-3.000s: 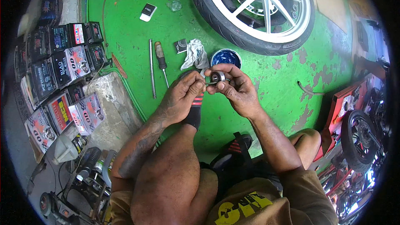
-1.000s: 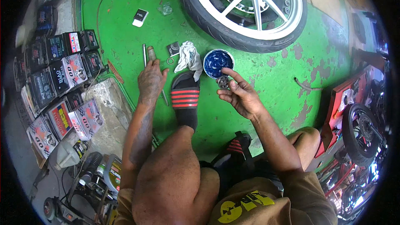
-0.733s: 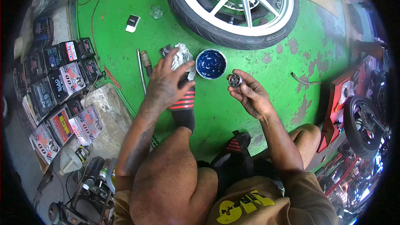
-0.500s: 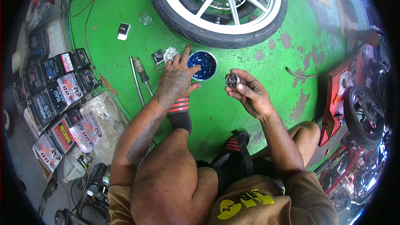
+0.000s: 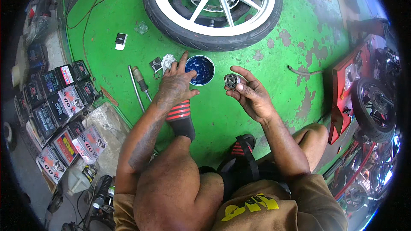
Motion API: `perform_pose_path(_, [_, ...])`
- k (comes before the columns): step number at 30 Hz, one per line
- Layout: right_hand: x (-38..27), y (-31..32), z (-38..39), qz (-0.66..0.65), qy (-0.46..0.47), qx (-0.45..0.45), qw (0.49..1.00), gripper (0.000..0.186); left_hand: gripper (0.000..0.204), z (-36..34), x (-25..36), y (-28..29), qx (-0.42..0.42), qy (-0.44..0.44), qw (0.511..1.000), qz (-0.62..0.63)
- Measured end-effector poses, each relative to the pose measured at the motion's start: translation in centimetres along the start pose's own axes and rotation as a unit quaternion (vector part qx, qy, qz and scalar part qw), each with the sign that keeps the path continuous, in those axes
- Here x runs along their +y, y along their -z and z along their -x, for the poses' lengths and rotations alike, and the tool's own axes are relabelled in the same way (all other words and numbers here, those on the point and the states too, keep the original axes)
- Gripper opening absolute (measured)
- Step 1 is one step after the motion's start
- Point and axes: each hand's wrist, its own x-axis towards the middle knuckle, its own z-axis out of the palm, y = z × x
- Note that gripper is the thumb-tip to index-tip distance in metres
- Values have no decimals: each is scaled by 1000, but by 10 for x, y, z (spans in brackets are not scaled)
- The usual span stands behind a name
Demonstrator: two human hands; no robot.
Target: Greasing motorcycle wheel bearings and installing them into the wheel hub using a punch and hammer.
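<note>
My right hand (image 5: 252, 96) pinches a small ball bearing (image 5: 231, 81) between thumb and fingers, its round face with the balls turned up. Left of it, a round tub of dark blue grease (image 5: 201, 69) stands on the floor. My left hand (image 5: 174, 81) is at the tub's near left side with its fingers spread; one fingertip reaches over the rim to the grease. Whether it touches the grease is hard to tell. Just beyond that hand are a crumpled white wad (image 5: 168, 61), a small dark box (image 5: 155, 63) and a metal ring (image 5: 156, 76).
A white spoked wheel with black tyre (image 5: 212, 42) lies ahead on the green floor. A screwdriver (image 5: 139, 76) and a metal rod (image 5: 135, 86) lie left of my left hand. Boxed batteries (image 5: 51, 111) are stacked further left. A red panel (image 5: 338, 90) and a small wheel (image 5: 374, 111) stand right.
The whole view has shifted, so most things appear slightly further left. My left fingertip stays over the tub's rim, and the bearing remains pinched in my right hand.
</note>
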Motion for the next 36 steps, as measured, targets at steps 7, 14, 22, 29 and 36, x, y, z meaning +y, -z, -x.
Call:
perform_pose_path(7, [-1, -18, -5, -34, -8, -16, 999, 49, 61, 41, 0, 37, 71, 1, 928, 365])
perform_pose_path(14, [3, -46, -8, -18, 47, -92, 994, 49, 65, 88, 27, 87, 146, -104, 855, 486])
perform_pose_path(22, [3, -66, -11, 48, 114, -92, 988, 48, 68, 87, 34, 95, 171, -97, 880, 433])
perform_pose_path(29, [-2, -72, -14, 88, 154, -99, 979, 52, 73, 88, 34, 96, 159, -87, 882, 434])
perform_pose_path(36, [2, -74, -23, 195, 228, -81, 950, 50, 83, 88, 35, 97, 139, -107, 875, 451])
